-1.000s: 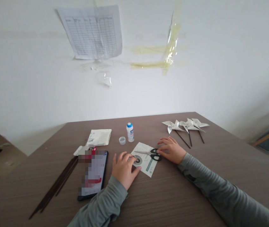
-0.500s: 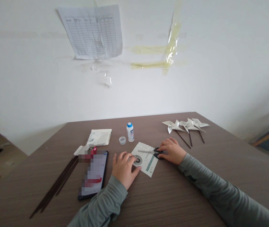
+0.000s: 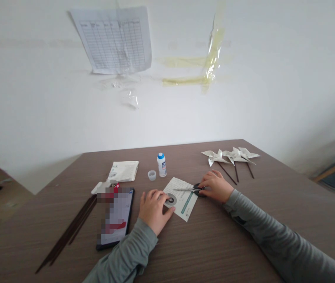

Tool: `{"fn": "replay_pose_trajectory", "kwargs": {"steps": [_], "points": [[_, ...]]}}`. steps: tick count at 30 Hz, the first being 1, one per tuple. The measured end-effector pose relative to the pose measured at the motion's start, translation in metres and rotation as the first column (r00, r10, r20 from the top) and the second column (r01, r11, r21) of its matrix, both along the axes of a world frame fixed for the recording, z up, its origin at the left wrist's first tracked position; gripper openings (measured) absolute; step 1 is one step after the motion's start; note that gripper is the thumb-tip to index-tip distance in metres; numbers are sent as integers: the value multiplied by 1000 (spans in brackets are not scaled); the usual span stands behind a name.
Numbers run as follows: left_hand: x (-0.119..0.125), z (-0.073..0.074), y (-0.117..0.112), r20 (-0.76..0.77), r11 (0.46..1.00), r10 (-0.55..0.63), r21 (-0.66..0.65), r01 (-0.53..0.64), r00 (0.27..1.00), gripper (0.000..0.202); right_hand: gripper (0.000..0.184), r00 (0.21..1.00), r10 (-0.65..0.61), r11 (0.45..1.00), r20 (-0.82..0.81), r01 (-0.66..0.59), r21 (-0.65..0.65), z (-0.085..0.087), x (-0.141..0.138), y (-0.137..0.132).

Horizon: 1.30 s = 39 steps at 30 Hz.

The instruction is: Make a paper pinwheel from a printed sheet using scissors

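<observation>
Scissors (image 3: 195, 189) over printed paper (image 3: 182, 204) on the table (image 3: 202, 243) are shifted slightly right, now gripped and so controlled by the right hand (image 3: 215, 186); the paper's left side is touched by the open left hand (image 3: 153, 212).

Wrinkled grey-green sleeves (image 3: 129, 249); dark patch (image 3: 240, 220) on the right one, perhaps printed.

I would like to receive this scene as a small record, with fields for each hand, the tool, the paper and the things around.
Left hand: left hand at the left edge of the printed sheet
Right hand: right hand on the dark handles of the scissors
Tool: scissors, blades over the sheet, pointing left
Paper: printed sheet, grey ring, green band
Behind: upright bottle, small cup
Left side: phone, dark sticks, paper stack
Right side: three paper pinwheels
</observation>
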<state>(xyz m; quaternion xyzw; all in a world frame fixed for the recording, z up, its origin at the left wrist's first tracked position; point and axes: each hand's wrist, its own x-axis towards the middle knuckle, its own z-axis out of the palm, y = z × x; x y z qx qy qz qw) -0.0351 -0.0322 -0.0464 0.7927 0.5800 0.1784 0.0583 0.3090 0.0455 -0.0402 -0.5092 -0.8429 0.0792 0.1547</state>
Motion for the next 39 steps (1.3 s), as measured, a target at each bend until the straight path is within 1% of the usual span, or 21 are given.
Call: {"fn": "replay_pose_trajectory", "kwargs": {"steps": [3, 7, 12, 15, 18, 20, 23, 25, 32, 39], "points": [[4, 5, -1, 5, 1000, 17, 6, -17, 1000, 31, 15, 1000, 1, 1000, -7, -1, 29, -1, 3, 2], [8, 11, 0, -19, 994, 92, 57, -91, 996, 31, 18, 998, -15, 999, -53, 17, 48, -2, 6, 3], [1, 11, 7, -55, 981, 168, 110, -161, 984, 44, 26, 987, -50, 998, -154, 54, 26, -2, 5, 3], [-3, 10, 12, -70, 976, 190, 123, -181, 979, 46, 31, 983, -49, 998, -176, 54, 23, -3, 3, 1], [-3, 10, 13, -90, 978, 196, 91, -188, 976, 40, 36, 983, -60, 997, -175, 67, 31, -3, 2, -1], [-1, 11, 12, -84, 980, 193, 65, -188, 978, 34, 37, 982, -71, 996, -178, 81, 49, -2, 0, -3], [0, 15, 11, -50, 981, 187, 52, -184, 981, 24, 31, 979, -82, 993, -187, 96, 71, -2, -2, -4], [-1, 18, 11, -35, 982, 182, 50, -180, 983, 19, 27, 976, -91, 992, -197, 105, 63, -3, -4, -4], [-2, 27, 10, 5, 986, 162, 49, -162, 987, 28, 23, 936, -167, 986, -309, 167, -27, -11, -13, -2], [-3, 25, 12, 61, 984, 160, 71, -164, 985, 27, 20, 908, -115, 993, -402, 115, -26, -13, -12, -1]]}}
